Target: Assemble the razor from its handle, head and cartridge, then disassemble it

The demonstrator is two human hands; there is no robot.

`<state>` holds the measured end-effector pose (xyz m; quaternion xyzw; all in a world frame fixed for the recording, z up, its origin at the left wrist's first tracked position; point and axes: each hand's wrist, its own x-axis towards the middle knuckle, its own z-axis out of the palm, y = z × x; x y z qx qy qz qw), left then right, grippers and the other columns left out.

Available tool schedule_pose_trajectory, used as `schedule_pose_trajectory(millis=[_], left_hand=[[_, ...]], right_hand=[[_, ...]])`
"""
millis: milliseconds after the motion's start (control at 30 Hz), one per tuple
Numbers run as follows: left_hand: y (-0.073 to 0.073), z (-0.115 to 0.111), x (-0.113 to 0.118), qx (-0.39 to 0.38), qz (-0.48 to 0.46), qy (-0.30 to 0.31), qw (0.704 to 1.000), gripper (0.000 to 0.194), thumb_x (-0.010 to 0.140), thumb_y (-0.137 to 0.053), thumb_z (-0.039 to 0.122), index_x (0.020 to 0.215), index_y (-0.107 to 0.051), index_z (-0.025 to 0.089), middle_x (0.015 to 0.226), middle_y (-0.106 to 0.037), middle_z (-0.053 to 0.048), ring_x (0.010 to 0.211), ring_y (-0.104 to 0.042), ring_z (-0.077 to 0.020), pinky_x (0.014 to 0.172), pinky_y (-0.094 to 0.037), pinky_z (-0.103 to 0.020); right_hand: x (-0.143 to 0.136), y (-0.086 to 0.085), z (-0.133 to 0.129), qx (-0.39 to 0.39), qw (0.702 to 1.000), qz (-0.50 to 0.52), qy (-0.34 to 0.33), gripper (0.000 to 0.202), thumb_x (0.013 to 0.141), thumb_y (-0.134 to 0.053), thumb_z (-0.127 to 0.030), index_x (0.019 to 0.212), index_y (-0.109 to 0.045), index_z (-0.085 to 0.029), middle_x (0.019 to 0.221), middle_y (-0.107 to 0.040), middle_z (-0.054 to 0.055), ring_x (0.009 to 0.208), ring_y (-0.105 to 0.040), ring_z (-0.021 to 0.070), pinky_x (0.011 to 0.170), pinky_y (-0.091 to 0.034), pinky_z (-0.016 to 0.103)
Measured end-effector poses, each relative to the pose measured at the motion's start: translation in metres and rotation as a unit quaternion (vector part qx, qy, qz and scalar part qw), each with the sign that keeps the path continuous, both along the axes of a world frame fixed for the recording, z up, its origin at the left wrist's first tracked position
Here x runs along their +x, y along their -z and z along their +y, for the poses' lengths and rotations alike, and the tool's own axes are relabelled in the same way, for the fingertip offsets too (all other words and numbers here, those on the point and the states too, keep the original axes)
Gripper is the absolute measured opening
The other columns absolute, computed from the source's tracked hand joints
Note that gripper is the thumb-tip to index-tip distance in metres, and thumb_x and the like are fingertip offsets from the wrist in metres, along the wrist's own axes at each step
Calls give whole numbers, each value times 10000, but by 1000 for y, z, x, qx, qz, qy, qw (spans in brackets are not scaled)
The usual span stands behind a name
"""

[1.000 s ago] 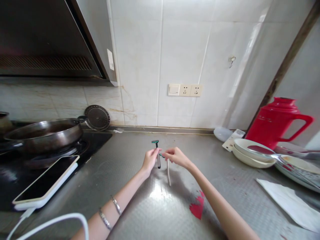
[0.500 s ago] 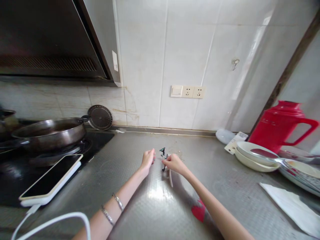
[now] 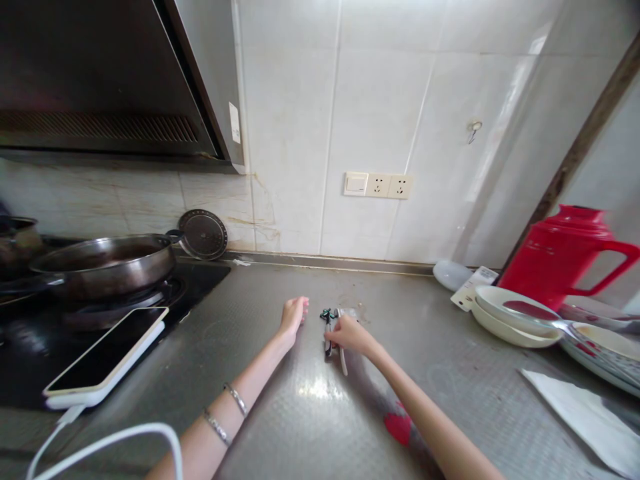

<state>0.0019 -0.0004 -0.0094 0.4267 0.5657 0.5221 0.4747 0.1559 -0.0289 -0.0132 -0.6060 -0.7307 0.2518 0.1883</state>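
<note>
Left edge: the countertop (image 3: 310, 440) is bordered by a black hob (image 3: 213, 275), on which a steel pan (image 3: 120, 267) and a phone (image 3: 107, 353) are set.
Back edge: a low ridge (image 3: 285, 260) is run along the wall.
Right edge: lined by stacked bowls (image 3: 510, 333) and a red flask (image 3: 565, 253); white paper (image 3: 575, 413) is laid nearer the front.
Open room: offered between hob and left hand, and between right forearm and bowls.
Left hand (image 3: 293, 315): held half-open, fingers loosely bent, just apart from the razor.
Razor (image 3: 328, 327): located mid-countertop, green-headed, head pointed toward the back edge.
Right hand (image 3: 351, 335): fingertips pinched on the razor; a pale strip (image 3: 344, 363) is seen below, whether gripped cannot be told.
</note>
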Motion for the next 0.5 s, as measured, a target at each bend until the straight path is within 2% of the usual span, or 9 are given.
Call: schedule_pose_trajectory(millis=[133, 233, 300, 400, 500], left_hand=[[7, 6, -3, 28, 45, 25, 998, 299, 731, -476, 300, 901, -646, 122, 947, -674, -99, 739, -622, -144, 525, -428, -203], [14, 19, -10, 122, 139, 67, 980, 238, 728, -501, 246, 850, -665, 125, 889, -688, -93, 779, -621, -163, 630, -460, -245], [16, 30, -14, 190, 212, 93, 954, 192, 729, -513, 206, 798, -675, 129, 846, -694, -82, 787, -617, -165, 731, -458, -273], [15, 45, -15, 235, 309, 146, 910, 192, 746, -517, 188, 823, -684, 133, 835, -692, -74, 774, -608, -167, 752, -449, -281], [14, 56, -10, 278, 405, 207, 846, 200, 766, -519, 181, 859, -694, 147, 865, -681, -75, 811, -585, -173, 776, -427, -284]], right_hand=[[2, -3, -1, 5, 1000, 8, -11, 289, 674, -535, -290, 434, -619, -152, 369, -500, 10, 373, -451, 96, 425, -319, 206], [10, -7, 5, 28, 1000, 12, 9, 336, 713, -515, -316, 449, -632, -144, 357, -487, 10, 379, -451, 97, 431, -301, 205], [19, -9, 11, 55, 998, 13, 35, 353, 732, -504, -326, 472, -648, -135, 350, -475, 7, 392, -454, 98, 439, -291, 204], [35, -10, 20, 89, 994, 19, 67, 371, 752, -484, -330, 505, -668, -124, 376, -499, 11, 428, -471, 102, 462, -291, 203], [50, -8, 28, 110, 989, 25, 93, 382, 761, -462, -329, 524, -676, -121, 413, -532, 22, 474, -502, 115, 482, -297, 202]])
